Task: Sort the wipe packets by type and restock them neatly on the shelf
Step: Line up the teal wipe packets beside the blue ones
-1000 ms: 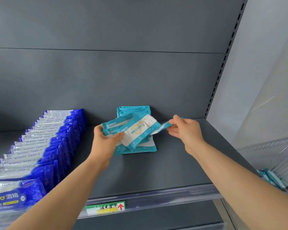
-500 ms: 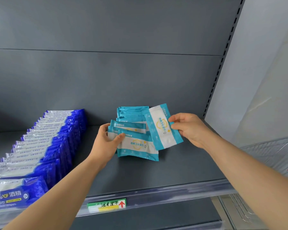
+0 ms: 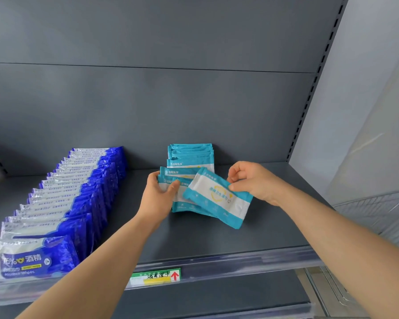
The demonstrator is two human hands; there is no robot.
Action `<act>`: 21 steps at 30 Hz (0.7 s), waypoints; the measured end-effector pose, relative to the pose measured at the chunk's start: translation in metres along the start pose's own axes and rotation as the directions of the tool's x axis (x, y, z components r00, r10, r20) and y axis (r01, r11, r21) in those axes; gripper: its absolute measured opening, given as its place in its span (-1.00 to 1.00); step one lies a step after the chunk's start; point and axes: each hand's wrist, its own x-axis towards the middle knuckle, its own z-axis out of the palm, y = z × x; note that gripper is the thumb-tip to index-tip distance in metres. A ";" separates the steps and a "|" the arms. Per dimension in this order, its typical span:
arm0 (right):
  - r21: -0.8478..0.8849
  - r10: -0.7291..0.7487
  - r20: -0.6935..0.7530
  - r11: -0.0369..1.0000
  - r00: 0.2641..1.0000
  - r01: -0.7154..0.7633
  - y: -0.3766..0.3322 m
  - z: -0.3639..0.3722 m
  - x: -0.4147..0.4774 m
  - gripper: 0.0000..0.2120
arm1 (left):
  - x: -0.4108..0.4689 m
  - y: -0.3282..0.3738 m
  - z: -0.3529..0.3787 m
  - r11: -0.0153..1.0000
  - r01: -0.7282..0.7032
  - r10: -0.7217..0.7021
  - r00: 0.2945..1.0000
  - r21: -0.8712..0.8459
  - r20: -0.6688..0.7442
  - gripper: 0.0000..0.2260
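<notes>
A row of teal-and-white wipe packets (image 3: 191, 155) stands against the back of the grey shelf (image 3: 228, 236). My left hand (image 3: 158, 196) grips the front teal packets (image 3: 168, 180) of that row by their left side. My right hand (image 3: 251, 180) pinches one loose teal packet (image 3: 214, 196) by its upper right edge, tilted and overlapping the front of the row. A long row of blue-and-white alcohol wipe packets (image 3: 62, 199) runs front to back on the left part of the shelf.
A clear plastic price rail (image 3: 240, 264) with a green and yellow label (image 3: 154, 276) edges the shelf front. A slotted upright (image 3: 309, 93) bounds the shelf on the right. A wire basket (image 3: 378, 210) sits at the far right, lower down.
My right hand has turned the loose teal packet from upright to tilted flat and lowered it in front of the row. My left hand stays on the front packets.
</notes>
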 end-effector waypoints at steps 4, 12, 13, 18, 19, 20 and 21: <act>-0.126 -0.013 -0.019 0.992 1.000 0.011 -0.002 0.021 0.008 -0.77 | -0.011 0.006 -0.001 0.989 0.065 -0.040 0.983 -0.136 0.178 -0.55; -0.152 0.030 0.084 0.988 0.996 -0.017 0.001 0.029 0.004 -0.37 | -0.010 0.000 -0.016 0.981 -0.020 -0.039 0.954 0.191 0.298 -0.35; -0.235 0.069 0.130 0.971 0.989 -0.037 0.003 0.029 0.002 -0.20 | -0.010 0.000 -0.018 0.969 -0.038 -0.038 0.953 0.245 0.299 -0.38; -0.246 0.059 0.078 0.969 0.995 -0.039 0.009 0.038 0.009 0.11 | 0.005 -0.002 -0.028 0.889 -0.061 -0.089 0.949 0.454 0.302 -0.16; -0.221 0.063 0.084 0.974 0.994 -0.043 0.009 0.039 0.014 0.11 | 0.008 -0.001 -0.029 0.904 -0.042 -0.105 0.943 0.425 0.317 -0.21; -0.191 0.068 0.107 0.981 0.992 -0.047 0.010 0.040 0.018 0.11 | 0.011 0.000 -0.029 0.923 -0.024 -0.117 0.933 0.383 0.339 -0.28; -0.164 0.079 0.132 0.985 0.988 -0.057 0.012 0.041 0.022 0.10 | 0.013 0.001 -0.028 0.939 -0.010 -0.123 0.924 0.345 0.362 -0.36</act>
